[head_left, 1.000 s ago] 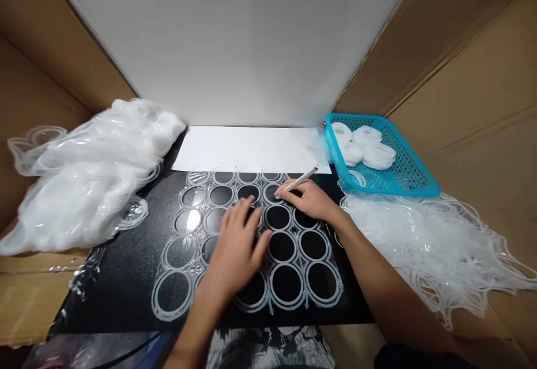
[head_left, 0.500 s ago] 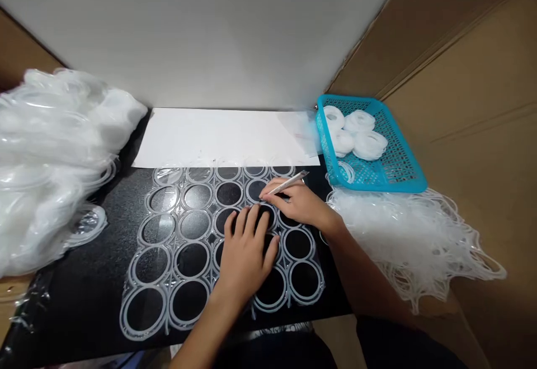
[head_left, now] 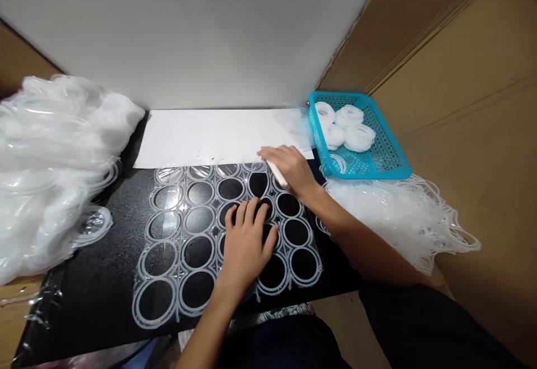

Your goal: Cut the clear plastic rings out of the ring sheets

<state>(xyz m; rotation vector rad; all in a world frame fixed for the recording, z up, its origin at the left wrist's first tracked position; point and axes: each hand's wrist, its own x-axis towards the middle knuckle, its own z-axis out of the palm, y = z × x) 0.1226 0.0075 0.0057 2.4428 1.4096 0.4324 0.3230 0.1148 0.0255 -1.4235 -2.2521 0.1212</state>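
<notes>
A clear plastic sheet of joined rings (head_left: 197, 240) lies flat on a black mat (head_left: 109, 268). My left hand (head_left: 247, 243) presses palm-down on the sheet's middle rings, fingers spread. My right hand (head_left: 289, 169) sits at the sheet's far right corner, fingers closed around a thin white pen-like tool (head_left: 277, 172) whose end points down at a ring. Some rings on the right show bare black centres; the left ones keep a glossy film.
A white paper sheet (head_left: 210, 134) lies behind the mat. A blue basket (head_left: 390, 162) with stacks of white rings stands at the right, above a heap of plastic offcuts (head_left: 398, 218). A big pile of clear plastic (head_left: 46, 156) fills the left. Cardboard walls surround.
My right hand moved farther away and up to the sheet's top row, turning the tool downward. My left hand stayed pressed on the sheet. The camera shifted a little.
</notes>
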